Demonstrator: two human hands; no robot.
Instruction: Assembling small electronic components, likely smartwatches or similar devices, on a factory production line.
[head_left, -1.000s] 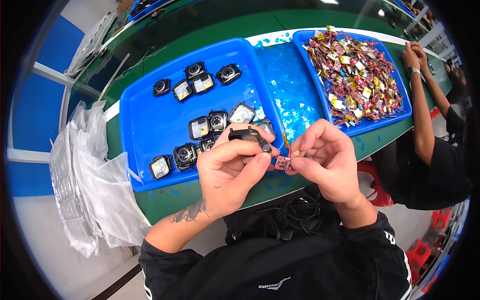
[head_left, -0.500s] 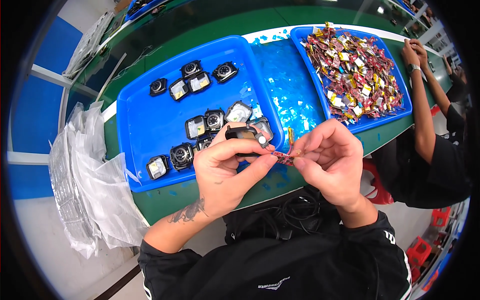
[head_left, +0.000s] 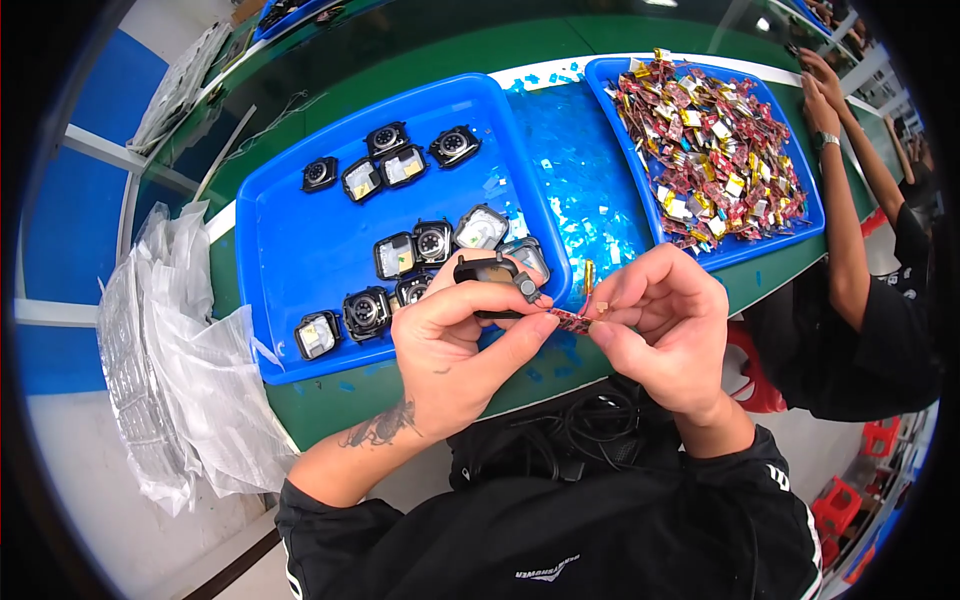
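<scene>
My left hand (head_left: 455,330) is closed around a black watch case (head_left: 488,268), held tilted over the near right corner of a blue tray. Its thumb also presses one end of a small red circuit board (head_left: 571,321). My right hand (head_left: 665,325) pinches the board's other end between thumb and forefinger. A thin yellow strip (head_left: 587,277) stands up beside the board; where it joins is hard to make out. Several more black watch cases (head_left: 454,146) lie in the blue tray (head_left: 290,240), some with their pale inner side up.
Right of that tray, blue film bits (head_left: 590,190) cover the bench. A second blue tray (head_left: 740,249) holds a heap of red boards with yellow and white parts (head_left: 705,150). Plastic wrapping (head_left: 200,370) hangs at the left. A co-worker's arms (head_left: 850,220) reach over the bench at right.
Both my hands keep the same grip, with only a slight shift. The co-worker's hands at the right have moved farther up the bench.
</scene>
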